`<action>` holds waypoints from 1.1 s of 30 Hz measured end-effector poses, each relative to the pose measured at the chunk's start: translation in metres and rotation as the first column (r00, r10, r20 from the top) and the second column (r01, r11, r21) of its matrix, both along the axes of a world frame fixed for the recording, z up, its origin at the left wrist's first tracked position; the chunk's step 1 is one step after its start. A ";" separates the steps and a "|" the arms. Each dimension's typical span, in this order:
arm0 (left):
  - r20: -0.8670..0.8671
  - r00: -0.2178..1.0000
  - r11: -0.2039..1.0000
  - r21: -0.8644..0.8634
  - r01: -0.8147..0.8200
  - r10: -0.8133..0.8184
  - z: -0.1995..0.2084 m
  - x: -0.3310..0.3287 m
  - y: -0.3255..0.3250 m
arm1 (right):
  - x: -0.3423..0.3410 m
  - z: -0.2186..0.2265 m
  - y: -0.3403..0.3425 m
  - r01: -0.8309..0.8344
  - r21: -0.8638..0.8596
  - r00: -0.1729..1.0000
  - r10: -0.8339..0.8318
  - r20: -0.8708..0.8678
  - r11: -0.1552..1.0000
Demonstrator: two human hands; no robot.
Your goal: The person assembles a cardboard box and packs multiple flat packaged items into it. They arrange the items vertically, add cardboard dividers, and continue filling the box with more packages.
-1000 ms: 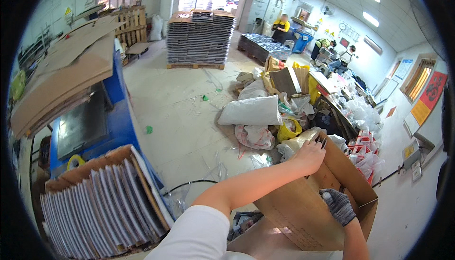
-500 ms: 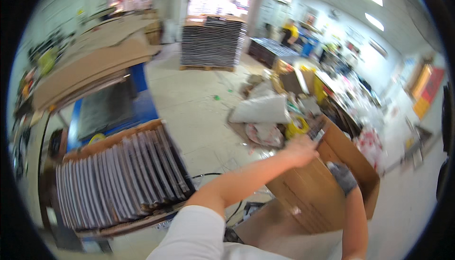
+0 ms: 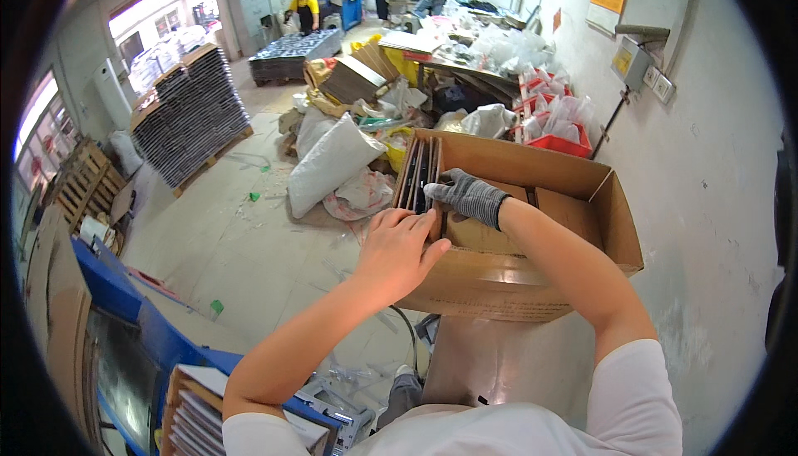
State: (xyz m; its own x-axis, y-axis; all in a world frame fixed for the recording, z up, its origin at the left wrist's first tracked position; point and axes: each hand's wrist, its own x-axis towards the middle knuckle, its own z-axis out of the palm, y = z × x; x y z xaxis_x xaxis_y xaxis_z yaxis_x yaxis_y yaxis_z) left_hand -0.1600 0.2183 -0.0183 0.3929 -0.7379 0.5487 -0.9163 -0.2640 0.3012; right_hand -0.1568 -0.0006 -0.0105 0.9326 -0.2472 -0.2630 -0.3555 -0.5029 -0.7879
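An open cardboard carton (image 3: 532, 269) stands in front of me. Several thin dark panels with brown edges (image 3: 420, 175) stand upright against its left end. My bare left hand (image 3: 399, 250) lies over the near left corner, its fingers at the panels' near ends and its thumb stretched out to the right. My right hand (image 3: 470, 198), in a grey striped glove, reaches inside the carton. Its fingers are apart and slightly bent, the tips touching the rightmost panel's top edge. Brown cardboard pieces (image 3: 569, 213) fill the carton's right part.
The carton rests on a smooth brownish surface (image 3: 507, 364). A rack of upright panels (image 3: 195, 419) is at my lower left, beside a blue table (image 3: 125, 290). White sacks (image 3: 337, 165) lie beyond the carton. A tall panel stack (image 3: 191, 115) stands farther back; people (image 3: 306, 11) work behind.
My view has swung right, bringing the carton to the middle. My left hand has come back to the carton's near left corner; my right hand has moved from the rim to the panels inside.
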 end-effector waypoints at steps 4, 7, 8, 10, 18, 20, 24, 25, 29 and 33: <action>-0.185 0.979 0.993 0.064 0.100 -0.087 0.013 0.030 0.006 | 0.007 0.003 -0.004 0.062 0.085 0.995 -0.055 -0.083 0.994; -0.112 0.991 0.995 0.067 0.077 -0.069 0.008 0.040 -0.007 | 0.011 -0.006 -0.010 0.113 0.038 0.993 -0.111 -0.036 0.993; -0.096 0.993 0.995 0.075 0.073 -0.065 0.007 0.041 -0.014 | 0.012 -0.007 -0.013 0.133 0.015 0.991 -0.133 -0.005 0.991; -0.117 0.992 0.996 0.060 0.064 -0.057 0.007 0.043 -0.023 | 0.024 -0.021 -0.018 0.111 -0.136 0.994 -0.110 0.014 0.984; -0.072 0.997 0.972 0.237 0.002 0.015 0.017 0.047 -0.034 | 0.028 0.005 -0.028 0.081 -0.169 0.985 -0.105 -0.139 0.982; 0.001 1.000 0.970 0.240 -0.025 0.026 0.018 0.044 -0.042 | 0.039 0.008 -0.024 0.059 -0.151 0.985 -0.082 -0.152 0.987; -0.022 0.997 0.975 0.212 -0.068 0.075 0.018 0.043 -0.050 | 0.057 0.000 -0.043 -0.448 -0.699 0.893 0.315 -0.321 0.558; -0.019 0.996 0.973 0.219 -0.075 0.082 0.018 0.043 -0.048 | 0.054 0.005 -0.045 -0.397 -0.669 0.918 0.275 -0.285 0.628; -0.052 0.993 0.967 0.241 -0.088 0.103 0.021 0.041 -0.048 | 0.011 0.052 -0.068 -0.080 -0.457 0.996 0.051 -0.075 0.886; -0.066 0.991 0.961 0.258 -0.095 0.115 0.023 0.040 -0.049 | -0.042 0.038 -0.126 0.039 0.147 0.973 -0.071 0.220 0.988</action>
State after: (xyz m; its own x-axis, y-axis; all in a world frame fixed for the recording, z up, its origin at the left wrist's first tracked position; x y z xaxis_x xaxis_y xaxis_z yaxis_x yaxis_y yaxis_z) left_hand -0.1201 0.1688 0.0043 0.5102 -0.8013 0.3123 -0.8553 -0.4346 0.2821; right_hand -0.1987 -0.1268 0.0277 0.9577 -0.2750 -0.0845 -0.1855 -0.3657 -0.9121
